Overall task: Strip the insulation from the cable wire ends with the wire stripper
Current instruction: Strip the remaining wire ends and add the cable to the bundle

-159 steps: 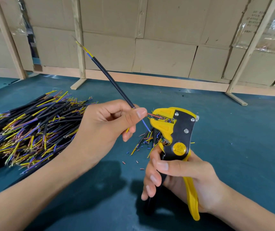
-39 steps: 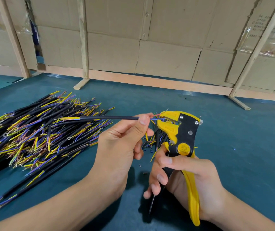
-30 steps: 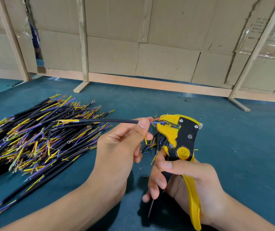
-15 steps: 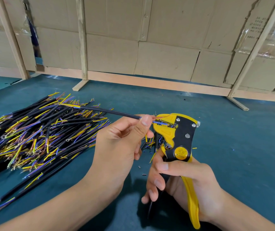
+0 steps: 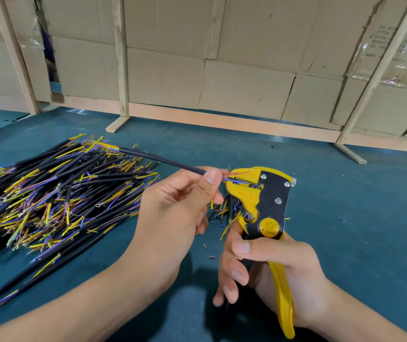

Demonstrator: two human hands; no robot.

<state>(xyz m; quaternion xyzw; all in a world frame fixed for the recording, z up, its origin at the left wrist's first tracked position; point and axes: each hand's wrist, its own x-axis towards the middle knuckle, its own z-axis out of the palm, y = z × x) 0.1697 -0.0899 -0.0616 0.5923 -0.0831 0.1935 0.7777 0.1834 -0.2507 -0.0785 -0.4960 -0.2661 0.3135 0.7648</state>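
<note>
L thumb + finger pinch cable, wire end in stripper head

L hand pinches black cable w/ blue wire in wire stripper mouth; R hand curled round its handles; cable pile left on green table

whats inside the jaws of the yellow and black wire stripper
The blue inner wire of the black cable runs into the yellow and black wire stripper. Its tip is hidden by the tool's head.

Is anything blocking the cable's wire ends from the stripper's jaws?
Nothing visible. The left hand pinches the black cable with its wire ends already at the wire stripper, which the right hand grips.
</note>
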